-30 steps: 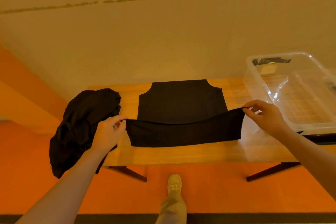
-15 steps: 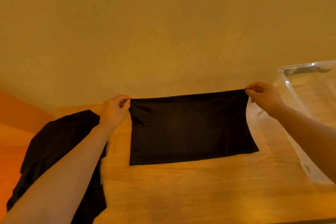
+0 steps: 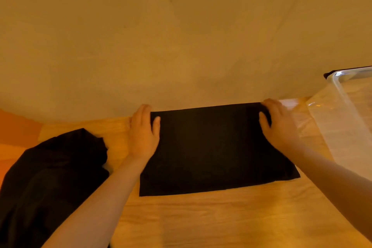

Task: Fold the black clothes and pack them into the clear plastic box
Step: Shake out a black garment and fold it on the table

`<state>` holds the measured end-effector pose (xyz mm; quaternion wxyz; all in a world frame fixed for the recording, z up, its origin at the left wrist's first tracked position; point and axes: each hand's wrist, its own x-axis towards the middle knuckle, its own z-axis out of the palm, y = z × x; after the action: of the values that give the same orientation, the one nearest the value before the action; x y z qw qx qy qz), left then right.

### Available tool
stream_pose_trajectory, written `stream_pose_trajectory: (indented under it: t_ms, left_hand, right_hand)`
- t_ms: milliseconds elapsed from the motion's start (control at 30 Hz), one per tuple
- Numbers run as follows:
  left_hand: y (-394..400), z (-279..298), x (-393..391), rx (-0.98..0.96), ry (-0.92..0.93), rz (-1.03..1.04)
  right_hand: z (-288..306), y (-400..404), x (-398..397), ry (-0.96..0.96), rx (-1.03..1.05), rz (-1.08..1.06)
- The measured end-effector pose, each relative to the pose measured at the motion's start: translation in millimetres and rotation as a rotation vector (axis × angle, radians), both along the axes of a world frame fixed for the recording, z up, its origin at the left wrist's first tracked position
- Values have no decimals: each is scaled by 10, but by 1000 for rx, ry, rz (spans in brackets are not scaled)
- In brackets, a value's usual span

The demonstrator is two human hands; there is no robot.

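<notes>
Head view: the folded black garment [image 3: 217, 147] now lies flat on the wooden table [image 3: 221, 217], where half a second ago its top edge was held up in pinches. The left hand [image 3: 143, 135] rests flat at the garment's far left corner, fingers straight and close together, thumb on the cloth. The right hand [image 3: 278, 125] presses the far right corner, fingers likewise extended, no longer pinching. Left of the left-hand fingers sits a crumpled black pile [image 3: 52, 177]. Just right of the right-hand fingers stands the clear plastic box [image 3: 342, 110].
</notes>
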<state>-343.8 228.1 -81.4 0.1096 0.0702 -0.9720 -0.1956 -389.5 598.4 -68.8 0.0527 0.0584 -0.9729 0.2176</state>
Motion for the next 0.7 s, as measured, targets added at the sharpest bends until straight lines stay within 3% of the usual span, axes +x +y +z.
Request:
stream_pose_trajectory:
  t_ms: [133,367,700]
  left_hand:
    - [300,-164,416,-159,-117,-272]
    - [206,-338,839,-249,-286,-60]
    - [465,-297,1756,-263,-336,4]
  right_hand:
    - [-224,-229,417,-92,197,221]
    - [-414,-242,842,-179,341,112]
    - [-388,-22,1687,-192,350,118]
